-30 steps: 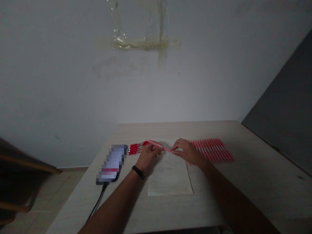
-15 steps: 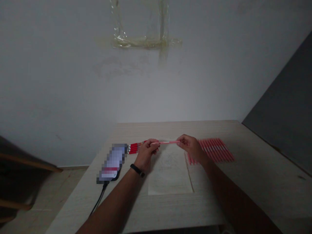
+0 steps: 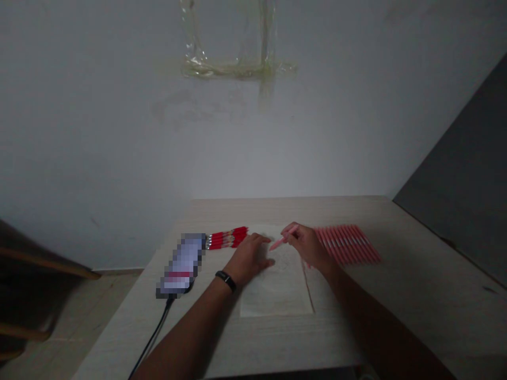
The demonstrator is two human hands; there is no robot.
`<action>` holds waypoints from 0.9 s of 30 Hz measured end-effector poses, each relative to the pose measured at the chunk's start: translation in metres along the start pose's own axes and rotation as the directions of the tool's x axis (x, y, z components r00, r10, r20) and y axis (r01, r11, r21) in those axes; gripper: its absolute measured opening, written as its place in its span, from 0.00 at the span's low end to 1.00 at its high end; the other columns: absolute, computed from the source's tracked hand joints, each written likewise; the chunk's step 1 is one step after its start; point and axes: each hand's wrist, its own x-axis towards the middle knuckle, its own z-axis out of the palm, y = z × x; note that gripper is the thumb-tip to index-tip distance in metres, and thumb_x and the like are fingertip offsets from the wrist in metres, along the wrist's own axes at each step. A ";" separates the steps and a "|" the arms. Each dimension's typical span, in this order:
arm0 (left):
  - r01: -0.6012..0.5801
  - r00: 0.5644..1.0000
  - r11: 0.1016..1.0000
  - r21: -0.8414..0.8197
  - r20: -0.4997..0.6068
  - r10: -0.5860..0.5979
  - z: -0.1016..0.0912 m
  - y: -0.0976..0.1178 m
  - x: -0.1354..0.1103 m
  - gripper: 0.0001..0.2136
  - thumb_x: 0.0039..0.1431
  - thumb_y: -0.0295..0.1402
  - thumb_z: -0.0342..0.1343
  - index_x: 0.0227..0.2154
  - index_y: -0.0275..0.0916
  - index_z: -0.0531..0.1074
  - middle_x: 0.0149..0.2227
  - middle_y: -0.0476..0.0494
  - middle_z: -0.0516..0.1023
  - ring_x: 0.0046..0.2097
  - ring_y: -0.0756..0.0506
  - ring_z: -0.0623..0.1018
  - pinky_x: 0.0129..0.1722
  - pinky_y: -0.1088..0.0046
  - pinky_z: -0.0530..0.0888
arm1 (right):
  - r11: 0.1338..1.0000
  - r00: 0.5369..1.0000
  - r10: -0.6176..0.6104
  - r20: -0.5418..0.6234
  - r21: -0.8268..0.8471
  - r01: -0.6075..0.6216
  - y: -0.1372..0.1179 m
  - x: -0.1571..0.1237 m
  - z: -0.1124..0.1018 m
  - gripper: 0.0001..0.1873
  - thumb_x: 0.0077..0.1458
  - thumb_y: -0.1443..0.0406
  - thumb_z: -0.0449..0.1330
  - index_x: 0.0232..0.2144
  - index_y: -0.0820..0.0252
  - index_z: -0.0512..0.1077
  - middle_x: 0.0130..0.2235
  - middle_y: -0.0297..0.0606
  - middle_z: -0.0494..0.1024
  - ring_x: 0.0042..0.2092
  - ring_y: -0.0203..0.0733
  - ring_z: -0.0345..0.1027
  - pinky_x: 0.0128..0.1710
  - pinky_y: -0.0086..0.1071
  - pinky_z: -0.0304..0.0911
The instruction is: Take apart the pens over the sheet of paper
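left hand (image 3: 249, 258) | fingers spread on paper (image 3: 277, 290) | right hand (image 3: 307, 245) | fingers pinching pink pen (image 3: 283, 237)

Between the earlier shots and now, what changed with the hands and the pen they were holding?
The left hand let go of the slim pink plastic pen and moved down onto the pale paper sheet. The right hand now holds the pen alone, its tip swung from level to pointing down-left. The red pens in a row and the laid-out pink pens stayed as they were.
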 end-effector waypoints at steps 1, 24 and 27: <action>0.003 1.000 1.000 0.024 0.020 -0.004 0.001 -0.002 -0.001 0.29 0.47 0.37 0.70 0.53 0.41 0.71 0.51 0.38 0.75 0.53 0.37 0.73 0.55 0.57 0.69 | 1.000 1.000 -0.012 0.016 -0.018 0.013 0.000 -0.001 0.002 0.10 0.61 0.60 0.59 0.30 0.59 0.73 0.36 0.38 0.79 0.36 0.39 0.71 0.35 0.30 0.64; 0.039 0.997 0.997 0.071 0.057 -0.043 0.007 -0.007 -0.002 0.41 0.43 0.34 0.72 0.62 0.41 0.63 0.53 0.36 0.73 0.54 0.34 0.72 0.56 0.55 0.68 | 0.991 0.997 -0.048 0.062 -0.120 0.055 -0.006 -0.001 0.004 0.11 0.63 0.59 0.57 0.30 0.59 0.73 0.33 0.35 0.78 0.30 0.36 0.66 0.31 0.29 0.60; 0.034 0.997 0.996 0.082 0.059 -0.039 0.007 -0.007 -0.002 0.40 0.44 0.35 0.71 0.62 0.42 0.62 0.55 0.36 0.72 0.56 0.33 0.71 0.57 0.54 0.66 | 0.985 0.999 -0.049 -0.015 -0.165 0.045 -0.005 -0.001 0.002 0.11 0.63 0.60 0.58 0.31 0.59 0.73 0.31 0.34 0.77 0.28 0.35 0.65 0.29 0.29 0.58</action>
